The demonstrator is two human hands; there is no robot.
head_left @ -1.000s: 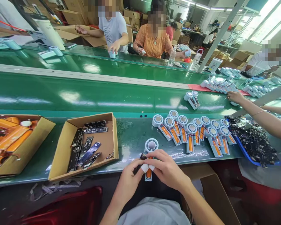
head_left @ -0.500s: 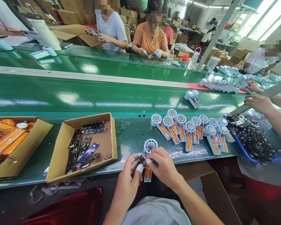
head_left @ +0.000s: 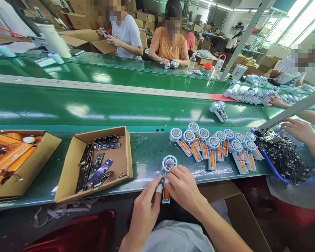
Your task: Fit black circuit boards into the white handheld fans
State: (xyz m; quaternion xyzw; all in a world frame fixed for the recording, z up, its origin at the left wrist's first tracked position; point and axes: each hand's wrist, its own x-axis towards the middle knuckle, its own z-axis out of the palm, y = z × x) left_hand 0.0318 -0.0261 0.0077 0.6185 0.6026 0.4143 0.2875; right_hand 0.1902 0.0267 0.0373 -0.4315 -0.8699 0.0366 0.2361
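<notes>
From the head camera, the pale-blue plastic fan shell with a round white grille and an orange battery in its handle (head_left: 167,178) lies at the near edge of the glossy green bench (head_left: 147,154), long axis running from the grille towards the person. The left hand (head_left: 144,213) pinches a slim black circuit strip (head_left: 161,182) against the handle's left side; the right hand (head_left: 183,189), fingers curled, presses on the handle from the right, both hands equally near.

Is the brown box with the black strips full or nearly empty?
Nearly empty: the cardboard box holds a few circuit boards lying flat at its left side, with bare bottom showing.
</notes>
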